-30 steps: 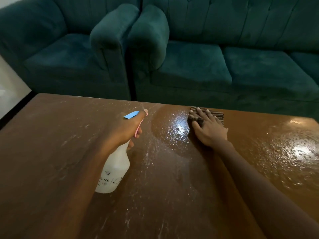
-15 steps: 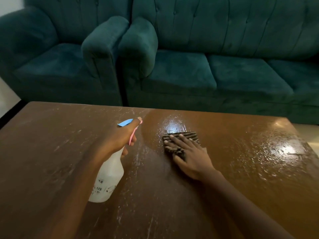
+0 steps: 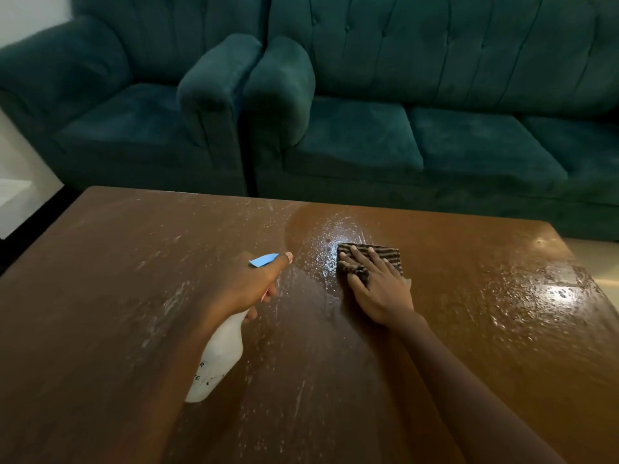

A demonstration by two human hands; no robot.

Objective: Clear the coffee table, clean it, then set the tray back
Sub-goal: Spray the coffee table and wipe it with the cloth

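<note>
Coffee table [image 3: 469,346] part wet | my right hand [image 3: 378,289] flat, pressing cloth [image 3: 385,257] to wipe | my left hand [image 3: 244,289], left of cloth, grips spray bottle [image 3: 217,360] for re-wetting

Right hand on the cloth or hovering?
Touching. Head view shows the right hand flat on the striped cloth, fingers spread across it, pressing it onto the table.
</note>
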